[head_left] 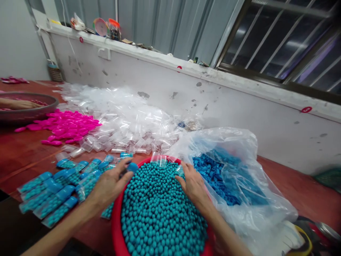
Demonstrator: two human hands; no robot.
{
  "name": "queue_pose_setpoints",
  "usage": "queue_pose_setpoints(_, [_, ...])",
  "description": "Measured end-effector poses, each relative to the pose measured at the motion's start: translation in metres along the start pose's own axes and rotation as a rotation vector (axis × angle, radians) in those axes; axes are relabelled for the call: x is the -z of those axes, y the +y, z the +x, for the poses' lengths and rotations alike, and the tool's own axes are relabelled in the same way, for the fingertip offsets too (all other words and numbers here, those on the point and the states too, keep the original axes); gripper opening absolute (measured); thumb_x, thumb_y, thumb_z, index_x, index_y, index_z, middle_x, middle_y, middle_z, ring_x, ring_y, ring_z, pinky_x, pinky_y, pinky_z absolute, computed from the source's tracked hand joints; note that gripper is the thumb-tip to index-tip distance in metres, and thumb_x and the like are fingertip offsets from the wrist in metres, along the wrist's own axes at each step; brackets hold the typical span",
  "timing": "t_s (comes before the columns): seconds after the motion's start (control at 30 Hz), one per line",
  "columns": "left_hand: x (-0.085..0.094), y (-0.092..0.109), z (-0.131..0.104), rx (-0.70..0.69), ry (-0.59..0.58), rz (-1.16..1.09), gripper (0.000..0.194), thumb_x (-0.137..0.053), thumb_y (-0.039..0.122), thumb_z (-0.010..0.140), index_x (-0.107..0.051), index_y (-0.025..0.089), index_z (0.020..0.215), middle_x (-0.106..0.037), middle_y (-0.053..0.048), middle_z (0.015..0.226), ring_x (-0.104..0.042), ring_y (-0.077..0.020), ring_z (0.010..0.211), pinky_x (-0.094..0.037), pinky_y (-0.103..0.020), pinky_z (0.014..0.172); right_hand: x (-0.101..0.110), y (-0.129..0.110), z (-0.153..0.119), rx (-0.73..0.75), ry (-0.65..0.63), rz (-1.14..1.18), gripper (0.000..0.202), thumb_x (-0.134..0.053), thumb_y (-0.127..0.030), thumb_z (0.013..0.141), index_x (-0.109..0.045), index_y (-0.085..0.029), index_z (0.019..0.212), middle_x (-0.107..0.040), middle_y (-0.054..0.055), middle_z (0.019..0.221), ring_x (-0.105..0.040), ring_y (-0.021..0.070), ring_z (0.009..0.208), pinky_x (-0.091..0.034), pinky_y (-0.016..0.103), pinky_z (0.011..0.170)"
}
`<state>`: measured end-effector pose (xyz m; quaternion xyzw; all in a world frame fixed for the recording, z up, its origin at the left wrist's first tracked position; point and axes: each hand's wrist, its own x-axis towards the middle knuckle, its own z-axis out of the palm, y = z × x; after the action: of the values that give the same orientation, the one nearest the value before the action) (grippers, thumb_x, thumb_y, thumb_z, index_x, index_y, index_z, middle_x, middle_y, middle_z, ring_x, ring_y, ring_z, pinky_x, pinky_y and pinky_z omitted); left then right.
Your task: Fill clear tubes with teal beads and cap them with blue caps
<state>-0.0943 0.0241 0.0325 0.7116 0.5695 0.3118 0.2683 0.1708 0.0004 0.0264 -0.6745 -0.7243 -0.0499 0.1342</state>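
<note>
A red basin point(117, 213) full of teal balls point(162, 202) stands in front of me. At its upper left edge my left hand point(113, 181) pinches a blue cap point(132, 167) between thumb and fingers. My right hand point(192, 181) is closed round a small clear tube point(180, 170) over the basin's right side. Several empty clear tubes point(161, 160) lie at the basin's far rim. To the left, filled tubes with blue caps point(57, 199) lie in rows on the red table point(16, 167).
A plastic bag point(237, 137) of blue caps point(210, 174) is at the right. Behind is a heap of clear tubes point(128, 117), with pink pieces point(70, 126) beside it. Another person's hand point(25, 104) reaches into a dark basin point(29, 115) at the far left.
</note>
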Motion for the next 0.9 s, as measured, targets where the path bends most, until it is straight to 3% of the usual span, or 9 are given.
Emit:
queue_pose_setpoints(0.13, [0.04, -0.033, 0.002, 0.084, 0.199, 0.46, 0.057, -0.039, 0.04, 0.081, -0.027, 0.015, 0.131, -0.06, -0.013, 0.103, -0.055, -0.0321, 0.093, -0.041, -0.039, 0.077, -0.015, 0.015, 0.021, -0.015, -0.031, -0.197, 0.045, -0.059, -0.031, 0.076, -0.049, -0.016, 0.116, -0.06, 0.014, 0.101, -0.054, 0.0297, 0.093, -0.041, 0.04, 0.076])
queue_pose_setpoints(0.27, [0.036, -0.021, -0.004, -0.061, 0.353, 0.45, 0.042, -0.038, 0.034, 0.082, -0.044, 0.014, 0.119, -0.054, -0.013, 0.115, -0.051, -0.0293, 0.101, -0.038, -0.038, 0.084, -0.023, 0.011, 0.022, 0.059, -0.024, -0.243, 0.038, -0.057, -0.024, 0.077, -0.051, -0.013, 0.113, -0.061, 0.014, 0.097, -0.055, 0.0273, 0.089, -0.041, 0.039, 0.076])
queue_pose_setpoints(0.4, [-0.008, 0.021, -0.002, -0.013, 0.037, -0.098, 0.039, -0.037, 0.041, 0.082, -0.047, 0.019, 0.112, -0.062, -0.002, 0.079, -0.058, -0.0176, 0.068, -0.044, -0.027, 0.062, -0.016, 0.001, 0.009, 0.097, 0.023, -0.101, 0.043, -0.054, -0.027, 0.079, -0.047, -0.01, 0.118, -0.06, 0.015, 0.103, -0.053, 0.0276, 0.096, -0.041, 0.04, 0.079])
queue_pose_setpoints(0.5, [-0.049, 0.045, 0.002, 0.157, -0.293, -0.481, 0.052, -0.042, 0.046, 0.077, -0.037, 0.016, 0.118, -0.057, -0.002, 0.081, -0.056, -0.015, 0.059, -0.041, -0.024, 0.046, -0.01, -0.018, -0.013, 0.179, 0.045, 0.093, 0.052, -0.057, -0.031, 0.077, -0.041, -0.011, 0.122, -0.058, 0.014, 0.108, -0.052, 0.027, 0.1, -0.041, 0.04, 0.083])
queue_pose_setpoints(0.57, [-0.069, 0.051, 0.0, 0.214, -0.474, -0.604, 0.047, -0.04, 0.048, 0.076, -0.043, 0.013, 0.108, -0.055, -0.001, 0.076, -0.055, -0.0138, 0.055, -0.039, -0.023, 0.044, -0.006, -0.033, -0.031, 0.226, 0.028, 0.198, 0.053, -0.058, -0.031, 0.077, -0.04, -0.014, 0.123, -0.058, 0.012, 0.109, -0.054, 0.0253, 0.097, -0.042, 0.04, 0.084])
queue_pose_setpoints(0.63, [-0.078, 0.047, -0.005, 0.174, -0.517, -0.537, 0.035, -0.037, 0.044, 0.078, -0.048, 0.013, 0.092, -0.053, 0.0, 0.068, -0.052, -0.0131, 0.053, -0.038, -0.023, 0.046, -0.002, -0.043, -0.046, 0.298, -0.04, 0.256, 0.058, -0.06, -0.03, 0.076, -0.036, -0.016, 0.126, -0.057, 0.01, 0.113, -0.053, 0.0235, 0.1, -0.043, 0.037, 0.086])
queue_pose_setpoints(0.7, [-0.075, 0.038, -0.011, 0.06, -0.444, -0.32, 0.026, -0.038, 0.036, 0.078, -0.048, 0.015, 0.09, -0.054, 0.0, 0.067, -0.053, -0.0154, 0.059, -0.04, -0.025, 0.053, 0.004, -0.043, -0.053, 0.299, -0.113, 0.21, 0.059, -0.059, -0.03, 0.076, -0.034, -0.016, 0.128, -0.052, 0.012, 0.119, -0.05, 0.0245, 0.106, -0.043, 0.036, 0.086])
queue_pose_setpoints(0.8, [-0.061, 0.025, -0.017, -0.058, -0.394, 0.051, 0.025, -0.043, 0.024, 0.075, -0.045, 0.019, 0.099, -0.06, -0.004, 0.079, -0.057, -0.0216, 0.081, -0.04, -0.03, 0.07, 0.011, -0.026, -0.051, 0.086, -0.242, 0.008, 0.044, -0.051, -0.028, 0.081, -0.041, -0.016, 0.122, -0.054, 0.015, 0.112, -0.057, 0.0275, 0.096, -0.049, 0.036, 0.072])
queue_pose_setpoints(0.9, [-0.062, 0.023, -0.017, -0.037, -0.498, 0.26, 0.016, -0.044, 0.021, 0.072, -0.049, 0.017, 0.087, -0.062, -0.01, 0.08, -0.057, -0.0283, 0.083, -0.038, -0.037, 0.073, 0.002, -0.008, -0.044, -0.087, -0.383, -0.123, 0.027, -0.044, -0.026, 0.084, -0.052, -0.016, 0.108, -0.058, 0.013, 0.097, -0.063, 0.0259, 0.076, -0.048, 0.034, 0.06])
